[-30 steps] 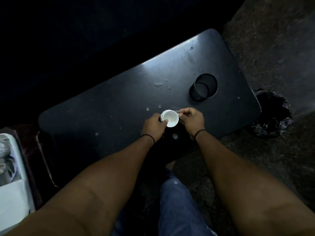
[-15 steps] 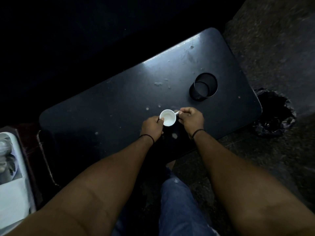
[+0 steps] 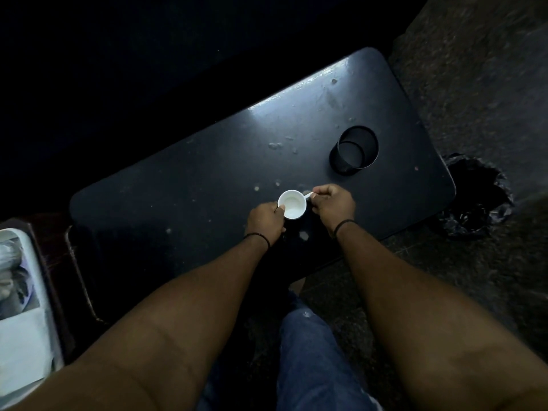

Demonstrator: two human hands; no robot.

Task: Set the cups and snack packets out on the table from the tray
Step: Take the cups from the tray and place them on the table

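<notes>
A small white cup (image 3: 292,204) stands upright on the black table (image 3: 207,173), near its front edge. My left hand (image 3: 265,222) grips the cup's left rim with thumb and fingers. On the cup's right side, my right hand (image 3: 333,203) pinches its thin white handle. At the far left edge lies a white tray (image 3: 28,336) holding pale packets (image 3: 12,271), blurred and partly cut off.
A black cylindrical holder (image 3: 354,149) stands on the table's right part. Crumbs and smears dot the tabletop. A black bin bag (image 3: 477,200) sits on the floor beyond the table's right end. My jeans-clad knee (image 3: 311,351) is below the table edge.
The cup has tipped from tilted to upright and shifted slightly left and down onto the table. Both hands stayed on it.
</notes>
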